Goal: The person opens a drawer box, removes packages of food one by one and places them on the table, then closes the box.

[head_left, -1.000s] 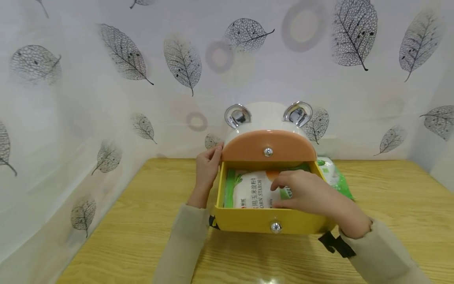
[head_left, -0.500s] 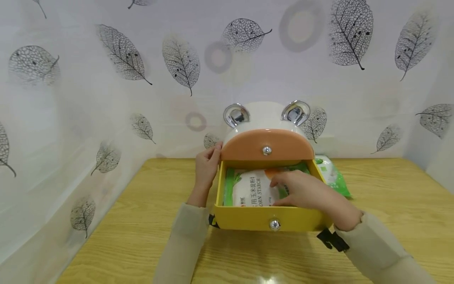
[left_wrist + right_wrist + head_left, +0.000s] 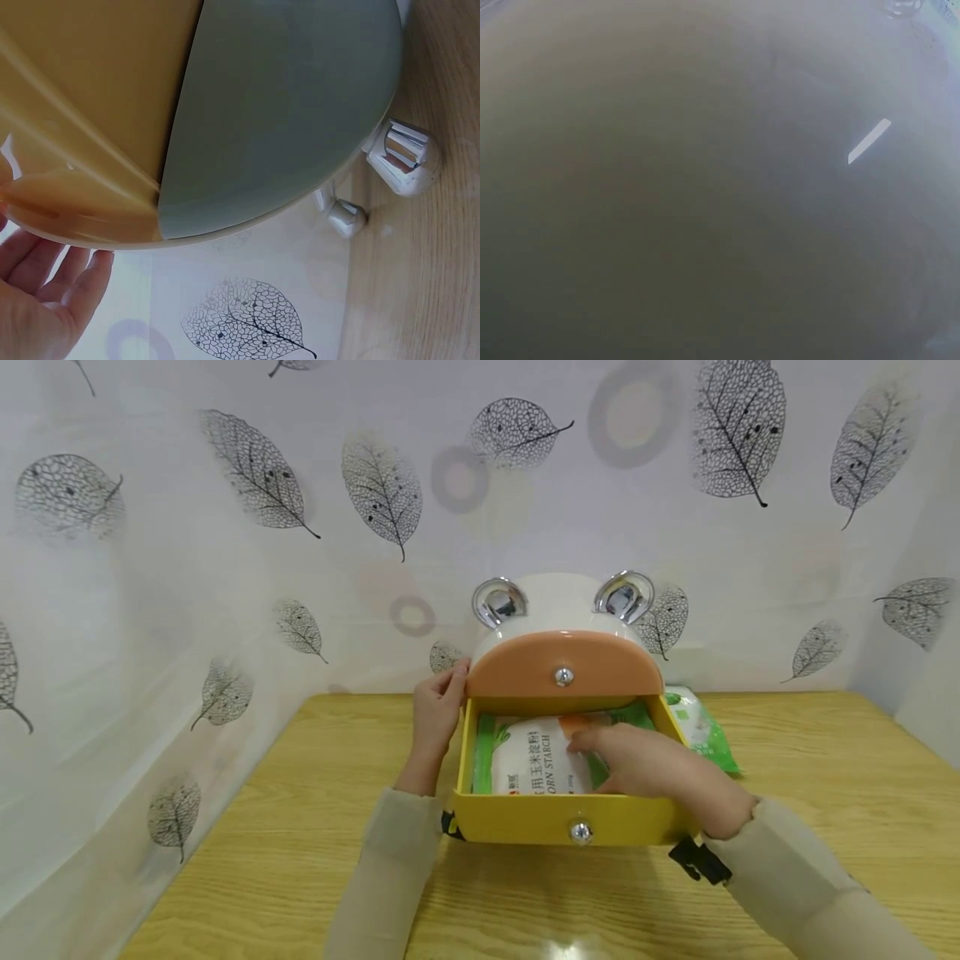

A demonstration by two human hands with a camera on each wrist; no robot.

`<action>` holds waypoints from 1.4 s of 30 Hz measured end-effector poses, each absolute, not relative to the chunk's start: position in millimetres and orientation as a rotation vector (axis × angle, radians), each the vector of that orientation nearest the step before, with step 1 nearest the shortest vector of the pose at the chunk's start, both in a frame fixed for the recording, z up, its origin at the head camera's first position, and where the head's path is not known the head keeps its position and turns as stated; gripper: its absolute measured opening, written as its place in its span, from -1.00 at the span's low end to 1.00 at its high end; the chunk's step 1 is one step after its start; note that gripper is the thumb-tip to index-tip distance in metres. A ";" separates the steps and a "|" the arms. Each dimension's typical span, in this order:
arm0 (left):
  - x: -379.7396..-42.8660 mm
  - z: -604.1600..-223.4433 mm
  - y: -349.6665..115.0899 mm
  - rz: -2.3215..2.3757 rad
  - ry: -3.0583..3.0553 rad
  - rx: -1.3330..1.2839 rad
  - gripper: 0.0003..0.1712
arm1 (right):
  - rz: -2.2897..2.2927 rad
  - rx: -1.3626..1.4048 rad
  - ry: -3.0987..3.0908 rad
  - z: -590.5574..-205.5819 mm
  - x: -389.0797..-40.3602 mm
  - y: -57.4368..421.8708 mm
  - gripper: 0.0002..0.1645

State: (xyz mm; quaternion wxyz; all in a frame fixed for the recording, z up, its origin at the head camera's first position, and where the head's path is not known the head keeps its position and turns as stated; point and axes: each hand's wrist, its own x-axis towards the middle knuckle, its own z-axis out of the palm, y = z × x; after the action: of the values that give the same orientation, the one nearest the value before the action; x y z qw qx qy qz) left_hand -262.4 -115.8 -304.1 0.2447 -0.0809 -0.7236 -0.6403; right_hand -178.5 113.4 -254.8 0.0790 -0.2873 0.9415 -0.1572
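A drawer cabinet with a white domed top and round chrome ears stands on the wooden table, its orange upper drawer front [image 3: 525, 667] closed and its yellow lower drawer [image 3: 517, 820] pulled out. Inside the yellow drawer lies a white and green corn starch bag [image 3: 528, 758]. My right hand [image 3: 651, 762] reaches in from the right and grips the bag's right part between thumb and fingers. With my left hand [image 3: 437, 710] I hold the cabinet's left edge. The left wrist view shows the fingers [image 3: 86, 289] along the cabinet's rim.
Another green and white bag [image 3: 701, 735] lies on the table [image 3: 300, 852] behind the drawer at right. A leaf-patterned curtain [image 3: 375, 610] hangs behind and at the left. Chrome knobs [image 3: 581, 832] stick out from both drawers. The right wrist view shows a blurred grey-brown surface.
My right thumb and fingers have sunk lower onto the bag and closed on its right part. The left hand stays on the cabinet's edge.
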 end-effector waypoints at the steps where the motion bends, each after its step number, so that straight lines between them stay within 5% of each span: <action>1: -262.3 -304.0 -115.6 -1.745 -1.976 -0.219 -0.72 | -0.462 -0.870 2.817 -254.9 -178.6 113.2 -0.37; 29: -261.4 -302.8 -114.8 -1.745 -1.985 -0.216 -0.73 | -0.286 -0.795 2.881 -258.0 -179.4 110.7 -0.17; 42: -261.1 -301.9 -114.4 -1.724 -1.979 -0.213 -0.73 | -0.273 -0.802 2.925 -254.0 -177.3 111.1 -0.87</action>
State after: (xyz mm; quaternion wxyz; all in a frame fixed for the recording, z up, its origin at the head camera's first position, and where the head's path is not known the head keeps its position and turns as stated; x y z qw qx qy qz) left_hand -261.1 -114.4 -301.9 0.2516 -0.0782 -0.7273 -0.6338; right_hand -177.3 111.1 -254.0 0.0483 -0.2629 0.9594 -0.0896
